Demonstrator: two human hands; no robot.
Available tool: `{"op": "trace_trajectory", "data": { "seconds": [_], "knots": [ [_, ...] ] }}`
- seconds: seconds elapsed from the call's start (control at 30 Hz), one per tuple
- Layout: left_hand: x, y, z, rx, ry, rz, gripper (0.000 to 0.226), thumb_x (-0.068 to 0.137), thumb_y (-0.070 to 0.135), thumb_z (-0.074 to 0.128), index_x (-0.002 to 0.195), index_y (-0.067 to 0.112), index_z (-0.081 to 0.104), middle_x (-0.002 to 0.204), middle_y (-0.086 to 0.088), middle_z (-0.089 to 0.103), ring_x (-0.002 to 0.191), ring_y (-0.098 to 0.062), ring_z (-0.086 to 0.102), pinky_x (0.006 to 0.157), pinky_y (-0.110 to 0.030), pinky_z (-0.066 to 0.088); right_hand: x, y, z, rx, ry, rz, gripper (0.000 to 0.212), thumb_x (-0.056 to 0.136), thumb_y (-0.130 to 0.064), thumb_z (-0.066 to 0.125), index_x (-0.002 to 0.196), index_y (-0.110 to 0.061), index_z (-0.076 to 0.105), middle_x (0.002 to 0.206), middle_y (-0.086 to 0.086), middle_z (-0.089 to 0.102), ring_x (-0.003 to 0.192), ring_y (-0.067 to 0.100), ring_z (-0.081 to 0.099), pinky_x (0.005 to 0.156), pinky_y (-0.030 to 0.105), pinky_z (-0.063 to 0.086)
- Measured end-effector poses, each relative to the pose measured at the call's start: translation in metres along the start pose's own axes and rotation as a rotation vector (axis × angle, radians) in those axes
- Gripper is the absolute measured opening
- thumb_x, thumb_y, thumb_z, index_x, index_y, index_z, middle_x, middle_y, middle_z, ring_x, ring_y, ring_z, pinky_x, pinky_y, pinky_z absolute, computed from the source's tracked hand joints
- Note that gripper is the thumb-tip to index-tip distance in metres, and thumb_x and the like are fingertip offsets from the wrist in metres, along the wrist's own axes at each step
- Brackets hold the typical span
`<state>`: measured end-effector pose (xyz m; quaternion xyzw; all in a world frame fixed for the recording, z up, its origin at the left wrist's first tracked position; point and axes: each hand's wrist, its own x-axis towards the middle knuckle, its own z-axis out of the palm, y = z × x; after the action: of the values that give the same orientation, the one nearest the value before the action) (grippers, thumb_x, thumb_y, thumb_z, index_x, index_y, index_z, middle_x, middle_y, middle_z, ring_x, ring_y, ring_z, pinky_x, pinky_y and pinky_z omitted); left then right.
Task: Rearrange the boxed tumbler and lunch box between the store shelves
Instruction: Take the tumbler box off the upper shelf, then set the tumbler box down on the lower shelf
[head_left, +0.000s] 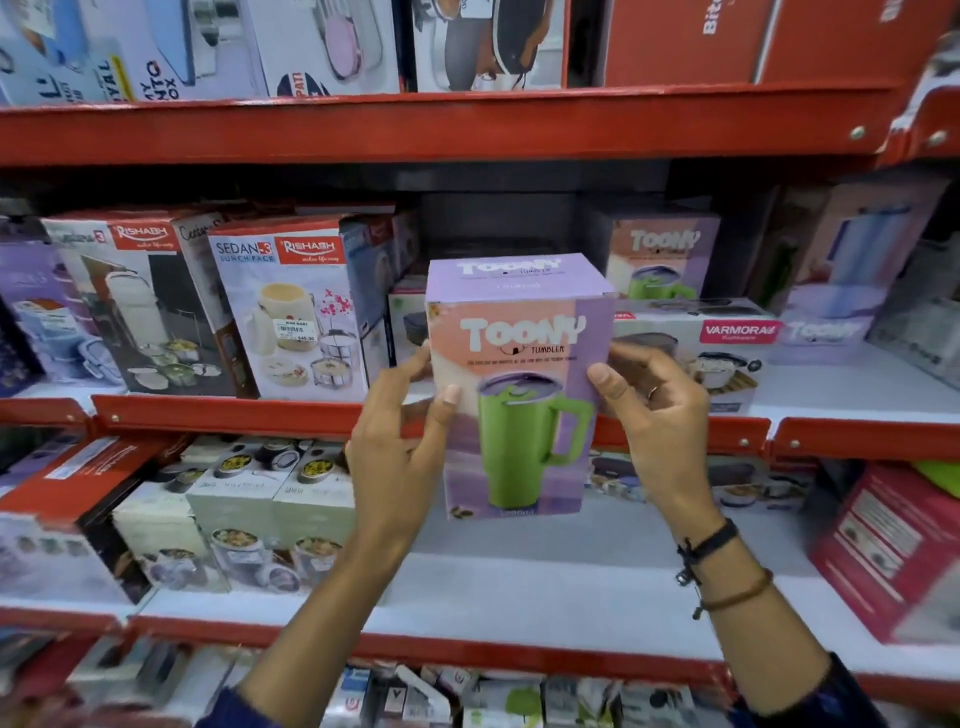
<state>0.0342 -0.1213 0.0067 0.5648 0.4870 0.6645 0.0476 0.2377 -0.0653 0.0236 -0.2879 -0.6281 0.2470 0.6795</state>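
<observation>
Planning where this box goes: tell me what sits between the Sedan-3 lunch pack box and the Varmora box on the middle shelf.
In the head view, the held Toony tumbler box covers that gap; a small box peeks out behind its left edge, beside the Sedan-3 lunch pack box. The Varmora box lies to its right.

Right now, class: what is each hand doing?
Left hand: fingers closed on the left edge of the Toony tumbler box.
Right hand: fingers closed on its right edge.

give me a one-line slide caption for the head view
Both hands, left and right, hold an upright Toony tumbler box in front of red store shelves stocked with boxed lunch packs.
</observation>
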Motion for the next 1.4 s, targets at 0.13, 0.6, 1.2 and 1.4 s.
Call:
{"op": "trace_trajectory", "data": {
  "seconds": [0.13,0.6,1.2,1.4],
  "knots": [
    [-0.042,-0.01,0.009,-0.06,-0.077,-0.018,0.026,0.086,0.041,0.059,0.11,0.049,0.051,0.102,-0.004,0.064,0.084,-0.008,0.067,0.066,-0.029,0.056,-0.025,0.019,-0.034,0.042,-0.098,0.109,0.023,0.072,-0.041,0.073,0.094,-0.038,0.069,0.093,-0.017,0.074,0.085,0.007,0.069,0.069,0.023,0.057],
    [-0.14,-0.082,0.058,-0.091,-0.399,-0.264,0.038,0.09,0.025,0.056,0.109,0.056,0.046,0.12,0.008,0.053,0.111,0.004,0.056,0.07,-0.015,0.055,-0.116,0.119,-0.096,-0.01,-0.226,0.557,0.031,0.083,-0.001,0.065,0.113,-0.01,0.061,0.114,0.014,0.067,0.107,0.028,0.064,0.094,0.05,0.051],
    [-0.133,-0.172,0.124,0.024,-0.475,-0.415,0.027,0.092,-0.003,0.048,0.112,0.015,0.048,0.12,-0.008,0.053,0.115,-0.025,0.056,0.083,-0.006,0.046,-0.129,0.213,-0.08,-0.157,-0.205,0.591,0.032,0.088,-0.009,0.064,0.117,-0.019,0.055,0.122,0.01,0.061,0.114,0.025,0.058,0.09,0.012,0.046],
    [-0.133,-0.161,0.123,0.187,-0.46,-0.321,0.042,0.087,-0.006,0.052,0.128,0.0,0.041,0.132,-0.021,0.045,0.122,-0.026,0.046,0.107,-0.033,0.038,-0.129,0.208,-0.078,-0.18,-0.187,0.592,0.036,0.087,-0.011,0.066,0.12,-0.018,0.054,0.123,0.003,0.058,0.116,0.023,0.057,0.082,0.004,0.044]
  ]
}}
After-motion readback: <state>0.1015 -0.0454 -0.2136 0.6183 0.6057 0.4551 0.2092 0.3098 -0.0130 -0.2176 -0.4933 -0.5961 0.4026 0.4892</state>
